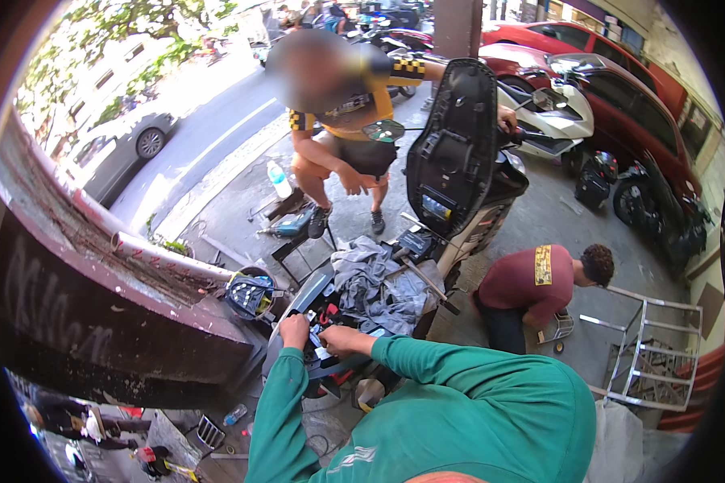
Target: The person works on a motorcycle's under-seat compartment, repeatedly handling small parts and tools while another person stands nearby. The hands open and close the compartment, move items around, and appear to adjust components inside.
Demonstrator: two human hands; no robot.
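My left hand (pixel 295 331) is closed in a fist over the opened rear of a motor scooter (pixel 310 294). Just to its right, my right hand (pixel 341 340) is also closed, its fingers down among wires and small dark and red parts. What either hand grips is too small and hidden to make out. Crumpled grey rags (pixel 370 278) lie over the scooter's middle, beyond my hands. Across the rags rests a hammer-like tool (pixel 427 282) with a long handle. The scooter's black seat (pixel 453 137) is tipped up, showing its underside.
A person in a yellow and black shirt (pixel 350 109) faces me beyond the scooter. Another person in maroon (pixel 532 282) crouches at right, near a metal rack (pixel 652 346). A bucket (pixel 254 296) stands at left; a power drill (pixel 288 225) lies on the ground.
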